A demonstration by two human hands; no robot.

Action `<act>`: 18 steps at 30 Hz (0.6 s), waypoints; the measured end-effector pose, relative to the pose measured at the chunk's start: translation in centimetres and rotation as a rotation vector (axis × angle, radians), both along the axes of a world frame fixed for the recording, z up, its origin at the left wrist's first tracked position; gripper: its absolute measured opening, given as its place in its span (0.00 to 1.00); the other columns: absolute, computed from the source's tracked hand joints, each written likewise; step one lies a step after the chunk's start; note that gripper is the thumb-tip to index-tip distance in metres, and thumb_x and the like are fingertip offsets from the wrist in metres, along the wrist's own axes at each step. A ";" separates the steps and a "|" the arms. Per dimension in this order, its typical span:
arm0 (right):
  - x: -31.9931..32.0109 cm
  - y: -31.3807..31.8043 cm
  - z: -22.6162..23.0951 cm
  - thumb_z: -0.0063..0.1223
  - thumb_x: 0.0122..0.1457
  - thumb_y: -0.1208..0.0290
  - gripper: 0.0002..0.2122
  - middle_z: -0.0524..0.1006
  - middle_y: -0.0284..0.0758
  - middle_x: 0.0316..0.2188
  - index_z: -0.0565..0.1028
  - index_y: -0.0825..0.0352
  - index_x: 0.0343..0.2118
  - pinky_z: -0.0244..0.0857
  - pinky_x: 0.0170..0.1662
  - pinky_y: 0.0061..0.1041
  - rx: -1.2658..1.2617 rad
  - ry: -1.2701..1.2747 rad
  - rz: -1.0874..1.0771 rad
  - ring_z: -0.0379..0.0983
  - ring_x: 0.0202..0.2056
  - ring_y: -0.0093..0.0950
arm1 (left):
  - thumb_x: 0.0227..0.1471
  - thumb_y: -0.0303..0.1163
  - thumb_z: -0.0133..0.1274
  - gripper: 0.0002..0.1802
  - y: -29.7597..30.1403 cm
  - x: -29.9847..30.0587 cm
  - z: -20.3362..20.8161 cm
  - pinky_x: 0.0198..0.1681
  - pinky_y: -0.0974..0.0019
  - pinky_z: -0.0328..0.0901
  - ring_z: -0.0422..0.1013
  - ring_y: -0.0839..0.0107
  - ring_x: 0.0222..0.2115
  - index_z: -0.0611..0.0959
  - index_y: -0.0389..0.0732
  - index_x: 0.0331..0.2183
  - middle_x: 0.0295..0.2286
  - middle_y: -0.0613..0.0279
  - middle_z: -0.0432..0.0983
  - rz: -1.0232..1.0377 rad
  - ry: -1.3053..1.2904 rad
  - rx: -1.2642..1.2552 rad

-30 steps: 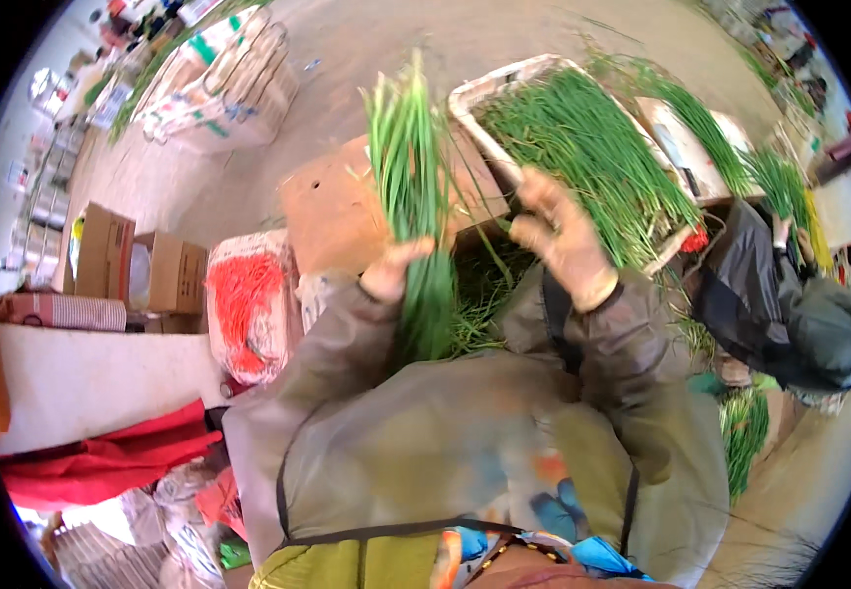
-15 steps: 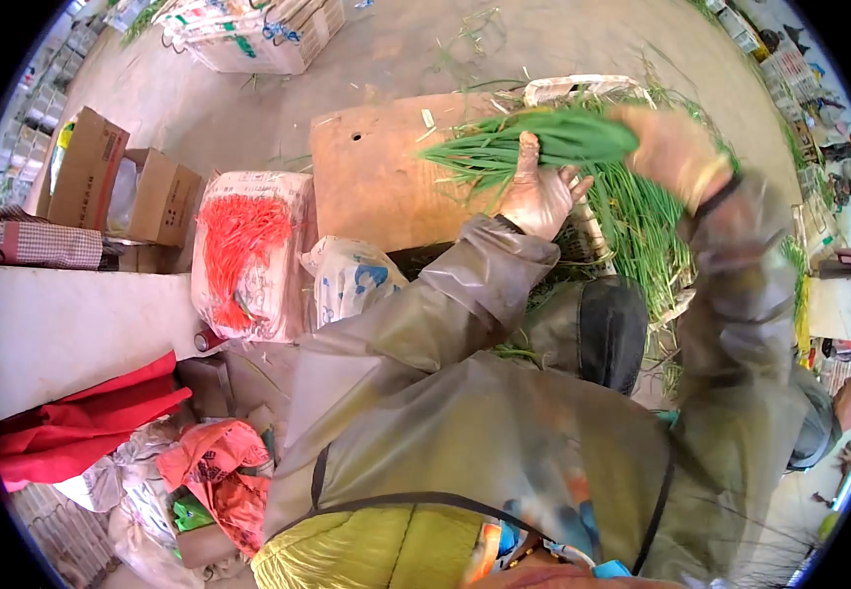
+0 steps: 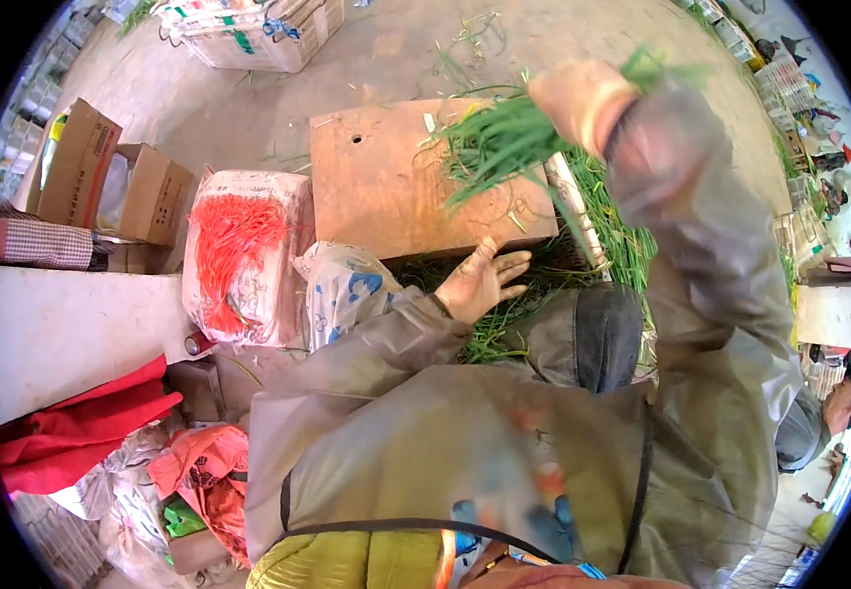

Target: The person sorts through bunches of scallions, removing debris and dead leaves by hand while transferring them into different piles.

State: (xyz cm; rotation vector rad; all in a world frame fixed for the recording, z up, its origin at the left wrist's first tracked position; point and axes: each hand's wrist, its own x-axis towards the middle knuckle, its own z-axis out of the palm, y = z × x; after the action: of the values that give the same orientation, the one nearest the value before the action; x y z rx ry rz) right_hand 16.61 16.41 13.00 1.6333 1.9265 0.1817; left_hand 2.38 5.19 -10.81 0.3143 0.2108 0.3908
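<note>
My right hand (image 3: pixel 582 98) is raised above the far right corner of a wooden board (image 3: pixel 386 187), closed round a bunch of long green chives (image 3: pixel 504 142). The bunch is blurred, and its leaves hang down to the left over the board. Below the board's near edge, my left hand (image 3: pixel 479 285) is empty, palm up with its fingers apart. Loose green leaves (image 3: pixel 494 329) lie under it, beside my knee. More chives (image 3: pixel 631 245) fill a white plastic basket (image 3: pixel 577 206) right of the board, partly hidden by my right arm.
Red ties (image 3: pixel 234 250) lie on a wrapped package (image 3: pixel 288 187) left of the board, next to a printed plastic bag (image 3: pixel 347 280). Cardboard boxes (image 3: pixel 82 172) and a white table (image 3: pixel 72 334) stand further left. A white crate (image 3: pixel 288 39) stands at the back.
My left hand has left the chives and moved down and left, to beside my knee. My right hand has swung left and up, carrying the bunch.
</note>
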 end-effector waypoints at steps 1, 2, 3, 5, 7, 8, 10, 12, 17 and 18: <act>0.1 -2.1 -0.5 0.47 0.48 0.76 0.08 0.76 0.40 0.28 0.73 0.68 0.32 0.70 0.30 0.34 0.030 -0.030 0.024 0.75 0.31 0.35 | 0.40 0.63 0.50 0.55 0.0 0.7 0.1 0.57 0.44 0.39 0.39 0.56 0.58 0.44 0.39 0.57 0.54 0.48 0.48 -0.003 -0.003 0.010; 0.0 -4.2 -1.3 0.46 0.49 0.76 0.09 0.75 0.38 0.26 0.72 0.68 0.34 0.70 0.28 0.31 0.061 0.008 0.070 0.75 0.29 0.34 | 0.40 0.65 0.47 0.51 -0.1 1.7 0.8 0.55 0.44 0.43 0.45 0.58 0.56 0.49 0.43 0.56 0.53 0.51 0.52 0.086 -0.114 -0.055; -0.2 -7.0 -2.3 0.44 0.50 0.76 0.10 0.75 0.36 0.24 0.71 0.68 0.36 0.70 0.26 0.28 0.092 0.045 0.099 0.75 0.27 0.32 | 0.40 0.67 0.43 0.48 -0.4 2.5 1.6 0.54 0.44 0.47 0.51 0.60 0.54 0.54 0.46 0.54 0.52 0.54 0.56 0.156 -0.225 -0.121; -1.0 -13.7 -5.0 0.44 0.49 0.76 0.12 0.71 0.32 0.18 0.69 0.67 0.38 0.68 0.23 0.24 0.192 -0.015 0.186 0.74 0.22 0.29 | 0.43 0.65 0.42 0.40 -0.7 3.3 6.0 0.51 0.48 0.55 0.60 0.60 0.49 0.66 0.42 0.47 0.47 0.53 0.63 0.267 -0.319 -0.167; -1.8 -19.5 -8.7 0.46 0.46 0.76 0.15 0.69 0.31 0.16 0.68 0.66 0.40 0.67 0.21 0.24 0.298 0.010 0.216 0.72 0.20 0.27 | 0.47 0.62 0.41 0.36 -1.5 4.2 3.9 0.46 0.53 0.61 0.67 0.60 0.41 0.70 0.38 0.43 0.40 0.54 0.70 0.349 -0.198 -0.385; -2.0 -21.5 -9.3 0.47 0.45 0.75 0.17 0.69 0.31 0.16 0.68 0.66 0.42 0.66 0.21 0.24 0.304 0.103 0.137 0.71 0.19 0.27 | 0.52 0.51 0.44 0.27 -2.7 4.0 4.2 0.43 0.57 0.64 0.69 0.60 0.35 0.72 0.36 0.40 0.34 0.55 0.73 0.317 -0.202 -0.231; -1.8 -24.1 -9.8 0.51 0.44 0.71 0.21 0.70 0.34 0.19 0.66 0.66 0.45 0.65 0.20 0.26 0.252 0.336 0.001 0.70 0.18 0.31 | 0.51 0.36 0.47 0.15 -4.0 4.0 3.9 0.40 0.60 0.65 0.69 0.66 0.31 0.72 0.38 0.40 0.30 0.58 0.72 0.310 -0.203 -0.184; -1.0 -25.5 -7.6 0.55 0.46 0.68 0.22 0.72 0.43 0.34 0.66 0.67 0.46 0.67 0.31 0.23 0.148 0.832 -0.085 0.72 0.32 0.32 | 0.49 0.30 0.49 0.16 -3.2 2.7 3.3 0.34 0.66 0.66 0.67 0.72 0.26 0.71 0.39 0.42 0.25 0.65 0.70 0.108 -0.283 -0.196; 4.1 -26.4 -10.1 0.50 0.53 0.76 0.15 0.70 0.32 0.40 0.68 0.66 0.46 0.63 0.40 0.16 0.683 1.863 -0.503 0.67 0.38 0.20 | 0.42 0.27 0.54 0.11 0.1 -1.5 5.9 0.30 0.70 0.66 0.70 0.69 0.25 0.75 0.34 0.32 0.24 0.58 0.73 -0.053 0.005 0.147; 3.8 -25.5 -12.5 0.50 0.54 0.74 0.15 0.69 0.34 0.42 0.66 0.68 0.45 0.63 0.43 0.19 0.323 2.280 -0.461 0.67 0.40 0.22 | 0.42 0.26 0.55 0.12 0.0 -1.6 8.2 0.30 0.70 0.66 0.70 0.69 0.25 0.75 0.34 0.33 0.24 0.58 0.73 -0.032 0.018 0.306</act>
State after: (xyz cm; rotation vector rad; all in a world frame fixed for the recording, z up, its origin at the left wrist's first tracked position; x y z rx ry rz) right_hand 20.44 -9.11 0.49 2.5926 2.3724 -2.6945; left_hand 0.74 5.24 -2.63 0.6215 0.1633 0.3887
